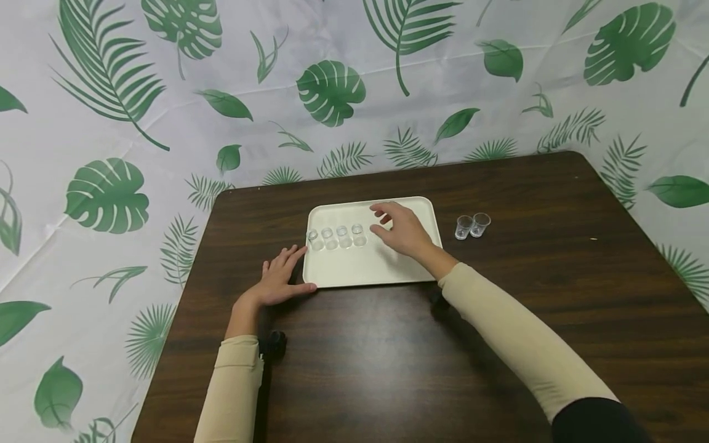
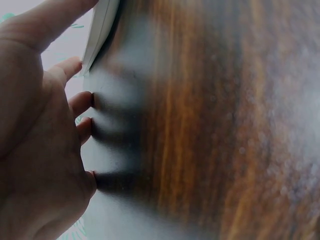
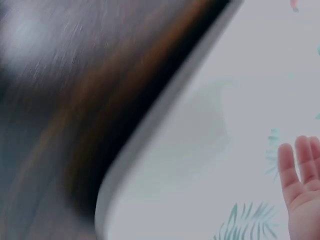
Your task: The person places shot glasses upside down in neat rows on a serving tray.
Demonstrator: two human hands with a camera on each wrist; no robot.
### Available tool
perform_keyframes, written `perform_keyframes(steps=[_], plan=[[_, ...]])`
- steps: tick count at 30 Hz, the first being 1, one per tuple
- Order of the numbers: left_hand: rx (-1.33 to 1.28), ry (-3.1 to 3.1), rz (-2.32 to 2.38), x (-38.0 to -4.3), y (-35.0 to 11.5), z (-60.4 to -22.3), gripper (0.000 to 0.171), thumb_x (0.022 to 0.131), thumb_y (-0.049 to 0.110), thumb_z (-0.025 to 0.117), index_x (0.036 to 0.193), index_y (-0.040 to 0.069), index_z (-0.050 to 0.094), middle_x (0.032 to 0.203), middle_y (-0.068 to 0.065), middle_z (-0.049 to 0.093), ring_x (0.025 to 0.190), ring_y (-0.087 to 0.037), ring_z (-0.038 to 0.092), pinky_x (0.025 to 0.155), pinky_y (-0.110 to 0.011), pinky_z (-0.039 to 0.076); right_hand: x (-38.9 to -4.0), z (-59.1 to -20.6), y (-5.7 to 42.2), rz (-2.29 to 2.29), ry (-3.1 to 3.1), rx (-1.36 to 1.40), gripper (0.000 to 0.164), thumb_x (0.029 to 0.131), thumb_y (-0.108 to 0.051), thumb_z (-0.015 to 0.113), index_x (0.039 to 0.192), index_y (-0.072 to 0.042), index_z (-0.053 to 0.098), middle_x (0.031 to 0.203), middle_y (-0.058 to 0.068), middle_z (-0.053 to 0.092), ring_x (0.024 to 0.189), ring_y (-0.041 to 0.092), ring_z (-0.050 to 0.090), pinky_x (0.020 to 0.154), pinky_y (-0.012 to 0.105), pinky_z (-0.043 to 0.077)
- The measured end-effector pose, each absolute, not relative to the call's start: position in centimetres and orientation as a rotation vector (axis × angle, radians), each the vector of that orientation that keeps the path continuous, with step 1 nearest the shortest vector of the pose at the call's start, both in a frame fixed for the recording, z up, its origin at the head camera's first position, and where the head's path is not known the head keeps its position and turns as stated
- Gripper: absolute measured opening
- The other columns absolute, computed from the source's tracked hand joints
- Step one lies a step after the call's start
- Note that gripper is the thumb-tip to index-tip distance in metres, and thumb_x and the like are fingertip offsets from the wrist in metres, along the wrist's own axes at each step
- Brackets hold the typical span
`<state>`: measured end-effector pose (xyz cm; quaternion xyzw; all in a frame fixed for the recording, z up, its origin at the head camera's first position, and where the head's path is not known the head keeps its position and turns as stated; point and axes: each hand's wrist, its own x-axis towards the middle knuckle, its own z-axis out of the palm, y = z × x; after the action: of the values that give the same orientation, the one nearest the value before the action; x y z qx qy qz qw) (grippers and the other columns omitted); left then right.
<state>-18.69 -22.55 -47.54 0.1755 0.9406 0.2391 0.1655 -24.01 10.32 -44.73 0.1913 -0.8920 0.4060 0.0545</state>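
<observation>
Left hand (image 1: 277, 284): fingers spread, thumb stretched well away from the rest; clear gaps between the fingertips in the left wrist view.
Left fingers' contact: thumb tip at the near left corner of the white tray (image 1: 354, 271), forefinger tip against its left rim; whether the other tips press on the dark wooden table (image 1: 354, 344) I cannot tell.
Right hand (image 1: 403, 231): over the right part of the tray, fingers loosely bent, thumb apart from the forefinger, a bare gap between their tips; the right wrist view catches only some fingers, with space between two.
Row of four clear cups (image 1: 343, 236): on the tray, left of the right thumb tip, its right end near that thumb, its left end just inside the rim from the left fingertips.
Pair of clear cups (image 1: 463, 227): on the table, right of the right hand, side by side, well apart from its fingertips.
</observation>
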Motion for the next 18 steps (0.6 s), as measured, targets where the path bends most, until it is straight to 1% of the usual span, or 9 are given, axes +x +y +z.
perform_keyframes(steps=[2, 6, 8, 10, 13, 16, 18], plan=[[0.501, 2.674, 0.697, -18.6, -22.5, -47.4, 0.096, 0.086, 0.057, 0.068, 0.158, 0.019, 0.019, 0.162, -0.018, 0.011, 0.148, -0.040, 0.003, 0.106, -0.072, -0.002, -23.9, -44.0, 11.7, 1.272, -2.637, 0.590, 0.040, 0.091, -0.014, 0.070, 0.129, -0.003, 0.062, 0.113, 0.014, 0.065, 0.097, 0.028, 0.064, 0.080, 0.041, 0.052], [0.506, 2.669, 0.698, -18.7, -22.4, -47.5, 0.095, 0.086, 0.056, 0.067, 0.158, 0.018, 0.019, 0.162, -0.019, 0.012, 0.148, -0.040, 0.003, 0.106, -0.072, -0.002, -23.8, -42.8, 15.3, 1.278, -2.528, 0.529, 0.034, 0.091, -0.014, 0.071, 0.123, -0.004, 0.066, 0.109, 0.012, 0.065, 0.096, 0.027, 0.063, 0.075, 0.041, 0.052], [0.509, 2.669, 0.696, -18.7, -22.4, -47.5, 0.094, 0.087, 0.056, 0.067, 0.158, 0.018, 0.019, 0.162, -0.018, 0.011, 0.148, -0.040, 0.003, 0.106, -0.072, -0.002, -23.9, -42.3, 17.6, 1.267, -2.469, 0.453, 0.029, 0.091, -0.013, 0.070, 0.119, -0.005, 0.068, 0.106, 0.011, 0.066, 0.093, 0.024, 0.062, 0.073, 0.036, 0.051], [0.513, 2.668, 0.696, -18.8, -22.5, -47.5, 0.094, 0.087, 0.056, 0.067, 0.158, 0.018, 0.018, 0.162, -0.018, 0.011, 0.148, -0.039, 0.003, 0.105, -0.072, -0.002, -23.9, -42.0, 20.1, 1.265, -2.411, 0.352, 0.025, 0.092, -0.013, 0.069, 0.115, -0.004, 0.070, 0.101, 0.010, 0.067, 0.090, 0.020, 0.060, 0.072, 0.027, 0.048], [0.520, 2.668, 0.703, -18.8, -22.5, -47.6, 0.094, 0.087, 0.056, 0.067, 0.158, 0.018, 0.018, 0.162, -0.017, 0.011, 0.148, -0.039, 0.002, 0.106, -0.072, -0.002, -23.7, -41.8, 24.0, 1.270, -2.378, 0.168, 0.022, 0.093, -0.012, 0.063, 0.112, -0.002, 0.070, 0.098, 0.010, 0.067, 0.086, 0.014, 0.056, 0.072, 0.019, 0.041], [0.523, 2.666, 0.711, -18.7, -22.7, -47.7, 0.095, 0.087, 0.056, 0.066, 0.158, 0.018, 0.018, 0.162, -0.017, 0.010, 0.148, -0.040, 0.002, 0.105, -0.072, -0.003, -23.3, -42.2, 27.5, 1.270, -2.449, 0.017, 0.024, 0.095, -0.010, 0.056, 0.114, -0.002, 0.068, 0.103, 0.013, 0.066, 0.087, 0.011, 0.054, 0.074, 0.020, 0.037], [0.523, 2.664, 0.715, -18.7, -22.7, -47.6, 0.095, 0.087, 0.056, 0.067, 0.158, 0.018, 0.017, 0.162, -0.017, 0.010, 0.148, -0.040, 0.001, 0.105, -0.072, -0.003, -22.9, -42.8, 29.5, 1.251, -2.553, -0.040, 0.027, 0.096, -0.009, 0.053, 0.118, -0.001, 0.066, 0.109, 0.016, 0.066, 0.090, 0.012, 0.054, 0.074, 0.020, 0.038]])
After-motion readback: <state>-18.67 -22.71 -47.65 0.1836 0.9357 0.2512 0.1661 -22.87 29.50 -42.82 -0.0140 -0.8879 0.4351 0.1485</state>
